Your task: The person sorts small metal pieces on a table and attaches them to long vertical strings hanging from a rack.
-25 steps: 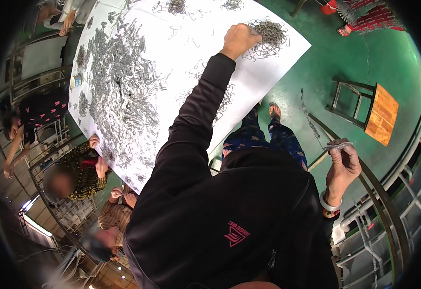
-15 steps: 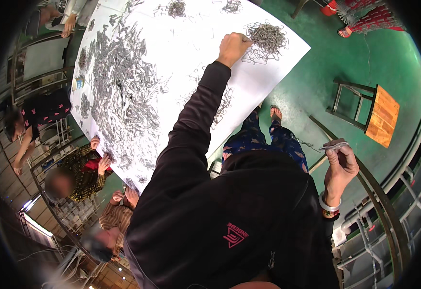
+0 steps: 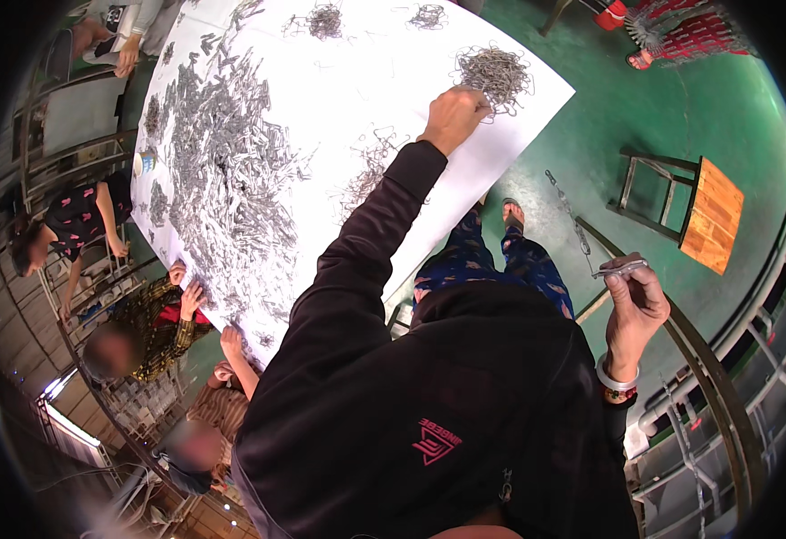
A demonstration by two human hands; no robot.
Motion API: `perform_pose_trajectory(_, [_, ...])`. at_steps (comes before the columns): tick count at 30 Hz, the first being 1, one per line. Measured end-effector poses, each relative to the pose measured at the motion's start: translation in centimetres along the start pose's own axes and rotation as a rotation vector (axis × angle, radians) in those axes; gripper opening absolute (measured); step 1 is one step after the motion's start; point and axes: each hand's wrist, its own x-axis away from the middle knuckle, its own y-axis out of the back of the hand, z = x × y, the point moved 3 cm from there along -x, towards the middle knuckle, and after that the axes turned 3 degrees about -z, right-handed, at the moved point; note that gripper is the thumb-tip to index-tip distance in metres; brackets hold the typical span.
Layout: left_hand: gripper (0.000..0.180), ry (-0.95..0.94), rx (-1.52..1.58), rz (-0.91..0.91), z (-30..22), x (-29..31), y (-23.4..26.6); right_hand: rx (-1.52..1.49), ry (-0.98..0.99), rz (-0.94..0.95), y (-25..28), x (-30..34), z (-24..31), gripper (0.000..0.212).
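Observation:
My left hand (image 3: 456, 119) reaches over the white table (image 3: 348, 76) to the near edge of a pile of bent wire hooks (image 3: 492, 72). Its fingertips are pinched together beside the loose hooks; whether a hook is between them is too small to tell. Off the table to the right, my right hand (image 3: 635, 310) is closed, palm up, on a slim grey metal strip (image 3: 622, 269) lying across thumb and fingers. From that strip a thin linked chain (image 3: 581, 235) of metal pieces stretches out over the green floor.
A broad heap of grey metal strips (image 3: 222, 180) covers the table's left part; another hook pile (image 3: 370, 171) lies by my left sleeve. A wooden-topped stool (image 3: 714, 216) and a rail (image 3: 707, 368) stand at right. Several people sit around the table, including one person's hand (image 3: 193, 296).
My left hand has moved slightly right and nearer along the hook pile's edge. The chain from my right hand has swung outward and upward. Co-workers at left have shifted their arms.

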Motion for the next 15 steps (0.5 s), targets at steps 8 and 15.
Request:
perform_pose_trajectory(8, [0.012, -0.060, -0.255, 0.091, -0.6, 0.1, -2.8, -0.006, 0.032, 0.024, -0.1, -0.4, 0.2, 0.020])
perform_pose_trajectory(15, [0.009, -0.005, -0.288, 0.103, -1.1, 0.7, -2.1, -0.012, 0.050, 0.017, 0.3, -0.4, 0.3, 0.019])
